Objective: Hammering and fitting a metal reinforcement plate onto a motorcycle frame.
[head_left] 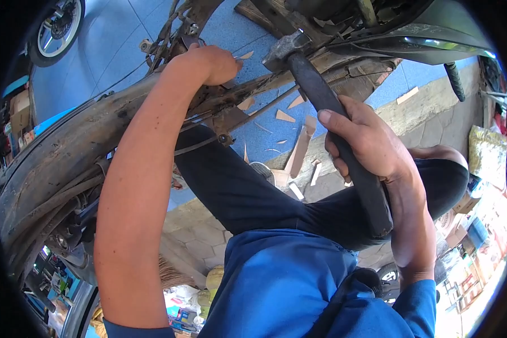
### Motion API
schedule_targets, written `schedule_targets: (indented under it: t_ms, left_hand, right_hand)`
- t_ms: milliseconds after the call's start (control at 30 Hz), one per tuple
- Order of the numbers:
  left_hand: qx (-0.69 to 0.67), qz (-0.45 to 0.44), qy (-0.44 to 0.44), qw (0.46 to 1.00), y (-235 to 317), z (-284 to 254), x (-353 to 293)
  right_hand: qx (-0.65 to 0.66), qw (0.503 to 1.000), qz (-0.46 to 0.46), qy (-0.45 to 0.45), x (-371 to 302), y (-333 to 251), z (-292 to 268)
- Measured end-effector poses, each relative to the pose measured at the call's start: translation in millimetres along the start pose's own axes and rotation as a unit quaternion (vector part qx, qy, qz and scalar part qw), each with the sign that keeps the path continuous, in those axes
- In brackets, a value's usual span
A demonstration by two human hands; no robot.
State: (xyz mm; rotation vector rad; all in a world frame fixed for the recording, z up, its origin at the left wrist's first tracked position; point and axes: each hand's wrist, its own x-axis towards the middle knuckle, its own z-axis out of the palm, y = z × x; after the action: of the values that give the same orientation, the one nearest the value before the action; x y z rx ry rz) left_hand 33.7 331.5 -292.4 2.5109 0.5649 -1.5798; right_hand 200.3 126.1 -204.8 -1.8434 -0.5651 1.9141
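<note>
My right hand (372, 138) is wrapped round the black handle of a hammer (315, 84). Its worn grey metal head points up and to the left, over the dirty metal frame (236, 96) of a stripped motorbike. Bent over that frame, my left hand (211, 65) has its fingers curled in. Whatever those fingers grip is hidden behind the hand, with dark metal parts and cables close beside it. The hammer head is to the right of my left hand, apart from it.
Thin wooden scraps (301, 146) lie scattered on the blue tiled floor (112, 48) below the frame. A long muddy mudguard (67, 141) curves down the left. Another wheel (59, 31) stands at the far left. Dark wooden pieces (259, 17) lie at the top, and boxes crowd the right.
</note>
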Motion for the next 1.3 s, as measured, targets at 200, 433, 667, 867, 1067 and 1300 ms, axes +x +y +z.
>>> schedule_targets:
  t_ms: [200,433,667,867,1067,1300]
  left_hand:
    - [-0.023,-0.008,0.012,1.0,1,13,9]
    - [-0.016,0.018,0.027,0.999,-1,17,3]
    - [-0.073,-0.009,0.053,0.996,0,20,15]
    - [-0.1,-0.024,0.052,0.993,4,18,11]
    - [-0.075,-0.006,0.09,0.993,-6,18,6]
    - [-0.432,-0.039,0.47,0.768,-4,27,-44]
  right_hand:
    - [-0.005,1.0,-0.01,0.001,-2,1,4]
    - [0.061,0.997,0.002,-0.043,-26,3,4]
    - [0.064,0.998,0.015,-0.021,-52,14,9]
    - [0.118,0.993,0.014,-0.017,-67,38,13]
    - [0.129,0.991,0.023,-0.008,-64,50,15]
    - [0.087,0.992,0.08,-0.05,-54,81,16]
